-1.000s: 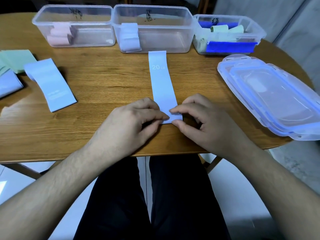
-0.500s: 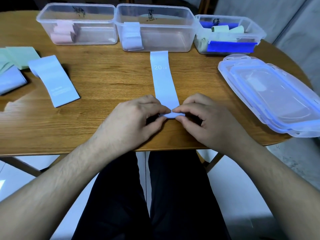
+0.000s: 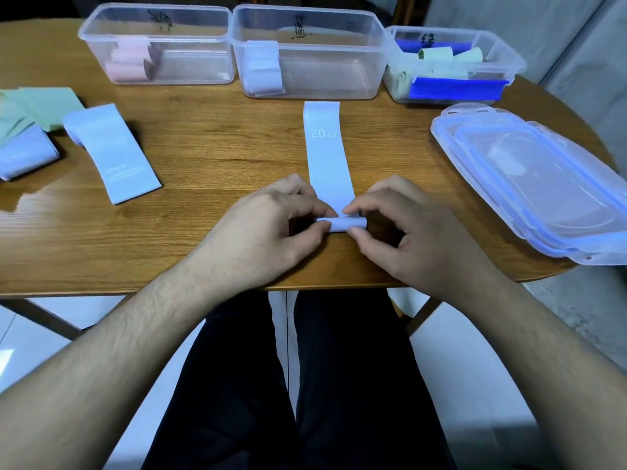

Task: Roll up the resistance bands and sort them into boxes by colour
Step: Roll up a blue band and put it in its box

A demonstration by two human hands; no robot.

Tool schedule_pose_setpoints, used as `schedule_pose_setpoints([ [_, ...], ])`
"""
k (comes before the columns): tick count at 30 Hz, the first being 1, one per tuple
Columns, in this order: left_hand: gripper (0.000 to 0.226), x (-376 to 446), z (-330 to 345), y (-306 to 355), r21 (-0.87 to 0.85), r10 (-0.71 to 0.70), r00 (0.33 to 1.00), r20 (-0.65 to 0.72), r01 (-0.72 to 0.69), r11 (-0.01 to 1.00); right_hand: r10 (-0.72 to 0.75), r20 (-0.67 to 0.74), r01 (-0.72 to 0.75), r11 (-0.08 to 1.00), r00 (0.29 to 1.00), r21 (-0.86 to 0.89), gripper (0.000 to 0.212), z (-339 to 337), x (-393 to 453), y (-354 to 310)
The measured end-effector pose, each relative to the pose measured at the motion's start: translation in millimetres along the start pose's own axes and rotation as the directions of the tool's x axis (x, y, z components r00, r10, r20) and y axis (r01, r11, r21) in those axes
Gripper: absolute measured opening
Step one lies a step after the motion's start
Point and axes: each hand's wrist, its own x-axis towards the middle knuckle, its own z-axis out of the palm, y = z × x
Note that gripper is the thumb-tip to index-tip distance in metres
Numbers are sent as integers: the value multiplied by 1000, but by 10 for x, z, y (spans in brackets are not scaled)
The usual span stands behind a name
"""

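Note:
A pale blue resistance band [image 3: 327, 157] marked "20 LB" lies lengthwise on the wooden table [image 3: 210, 137], its near end turned into a small tight roll. My left hand [image 3: 271, 228] pinches the roll's left end and my right hand [image 3: 407, 232] pinches its right end. Three clear boxes stand along the far edge: the left box [image 3: 190, 45] holds pink rolls, the middle box [image 3: 325, 52] holds pale blue rolls, and the right box [image 3: 454, 66] holds green rolls.
Another pale blue band [image 3: 112, 154] lies flat at the left, beside a folded blue band [image 3: 23, 157] and green bands [image 3: 47, 103]. Stacked clear lids [image 3: 536, 184] rest at the table's right edge. The near table edge runs just below my hands.
The band's near end has been curled over from a flat fold into a small roll, and both hands have crept slightly forward along the band.

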Motion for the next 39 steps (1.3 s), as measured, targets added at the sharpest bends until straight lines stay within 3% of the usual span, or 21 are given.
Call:
schedule_pose_setpoints([
  [8, 23, -18, -13, 14, 21, 30, 999, -42, -29, 999, 42, 37, -43, 998, 998, 41, 17, -8, 37, 24],
  [19, 23, 4, 28, 4, 126, 53, 995, -81, -42, 991, 61, 83, -56, 997, 995, -60, 30, 16, 70, 62],
  [30, 25, -69, -27, 47, 21, 49, 999, -23, -49, 999, -44, 53, 46, 998, 998, -46, 17, -4, -18, -4],
  [39, 28, -63, -30, 69, 50, 36, 998, -53, -34, 998, -4, 47, 5, 1000, 999, -13, 20, 16, 7, 24],
])
